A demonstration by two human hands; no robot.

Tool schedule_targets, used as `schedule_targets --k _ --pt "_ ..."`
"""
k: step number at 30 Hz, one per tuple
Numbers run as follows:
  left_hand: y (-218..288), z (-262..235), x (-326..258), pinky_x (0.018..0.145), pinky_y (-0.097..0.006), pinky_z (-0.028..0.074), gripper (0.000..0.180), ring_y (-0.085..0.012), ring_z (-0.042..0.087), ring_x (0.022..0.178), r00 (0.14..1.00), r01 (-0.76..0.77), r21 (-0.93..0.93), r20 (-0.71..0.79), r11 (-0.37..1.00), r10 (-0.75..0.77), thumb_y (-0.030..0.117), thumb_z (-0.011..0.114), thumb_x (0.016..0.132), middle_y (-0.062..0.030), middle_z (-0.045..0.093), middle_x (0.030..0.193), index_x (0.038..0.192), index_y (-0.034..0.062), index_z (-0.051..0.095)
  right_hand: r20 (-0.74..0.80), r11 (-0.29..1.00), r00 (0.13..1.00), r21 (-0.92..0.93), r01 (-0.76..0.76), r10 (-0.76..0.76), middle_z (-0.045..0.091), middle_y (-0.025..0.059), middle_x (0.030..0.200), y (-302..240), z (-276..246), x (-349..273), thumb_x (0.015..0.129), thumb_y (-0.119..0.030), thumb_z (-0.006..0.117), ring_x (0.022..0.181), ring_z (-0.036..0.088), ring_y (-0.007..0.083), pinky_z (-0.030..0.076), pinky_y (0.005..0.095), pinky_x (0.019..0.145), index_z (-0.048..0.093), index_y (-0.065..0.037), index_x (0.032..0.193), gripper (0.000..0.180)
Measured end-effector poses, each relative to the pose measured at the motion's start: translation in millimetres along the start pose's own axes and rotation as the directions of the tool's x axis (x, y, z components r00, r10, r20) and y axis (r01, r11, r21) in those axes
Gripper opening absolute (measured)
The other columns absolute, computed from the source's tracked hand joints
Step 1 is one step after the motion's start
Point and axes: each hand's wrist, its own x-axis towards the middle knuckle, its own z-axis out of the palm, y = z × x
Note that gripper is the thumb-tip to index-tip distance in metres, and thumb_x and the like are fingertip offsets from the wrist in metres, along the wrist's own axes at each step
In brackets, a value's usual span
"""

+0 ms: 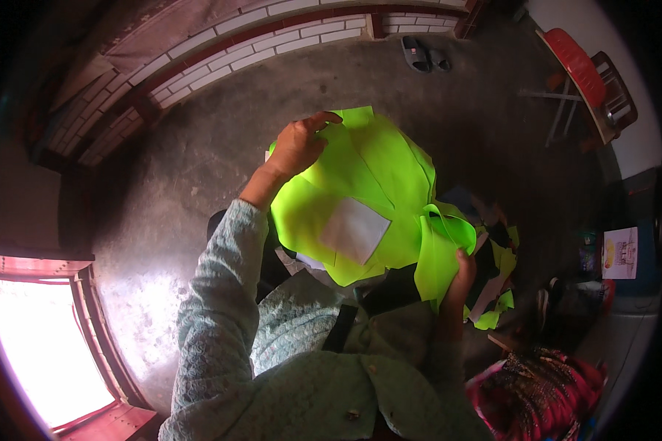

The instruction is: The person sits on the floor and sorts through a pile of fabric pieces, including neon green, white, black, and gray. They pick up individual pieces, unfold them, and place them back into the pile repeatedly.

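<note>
A broad neon yellow-green piece of cloth (360, 169) is spread in front of me over my lap, with creases and layered edges. On it lies a pale, square patch (356, 229), which may be paper or cloth. My left hand (301, 145) is at the cloth's far left edge, with bent fingers closed on it. Lower on the right, my right hand (460, 283) grips a folded, curling neon yellow-green piece (441, 253). Most of that hand's fingers are hidden behind the cloth.
Mixed fabric scraps (499, 268) lie to my right, above a red patterned cloth (544, 389). Grey slippers (424, 56) sit on the concrete floor (221, 125) ahead. A red chair (575, 66) stands far right; a bright opening (44, 353) is at left.
</note>
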Motion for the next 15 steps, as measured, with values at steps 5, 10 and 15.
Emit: schedule_targets --k 5,10,15 --pt "-2.8 -4.5 28.3 0.087 -0.039 0.049 0.046 -0.0336 0.062 0.100 0.998 0.062 0.132 0.014 0.989 -0.065 -0.003 0.060 0.074 -0.0110 0.065 0.114 0.118 0.0115 0.059 0.029 0.999 1.000 0.049 0.005 -0.007 0.061 0.0084 0.105 -1.6 1.5 0.2 0.088 -0.027 0.058 0.092 0.059 0.0174 0.046 0.0297 0.079 0.057 0.002 0.116 0.040" --pt "1.5 7.4 22.2 0.096 -0.043 0.042 0.048 -0.0323 0.053 0.114 0.928 -0.181 0.399 -0.233 0.899 0.290 0.004 0.071 0.070 -0.0096 0.058 0.122 0.116 0.0134 0.060 0.030 0.998 0.999 0.060 0.008 -0.010 0.062 0.0093 0.106 -6.0 7.6 -2.8 0.088 -0.026 0.058 0.091 0.060 0.0179 0.048 0.0297 0.079 0.056 0.002 0.117 0.040" --pt "20.6 45.8 -29.2 0.097 -0.043 0.040 0.049 -0.0327 0.051 0.113 0.930 -0.313 0.270 -0.105 0.910 0.351 0.012 0.077 0.067 -0.0114 0.056 0.119 0.113 0.0114 0.061 -0.003 0.995 1.000 0.095 -0.007 0.007 0.062 0.0093 0.106 -7.7 11.9 -5.1 0.088 -0.026 0.059 0.090 0.060 0.0183 0.048 0.0297 0.080 0.055 0.002 0.118 0.041"
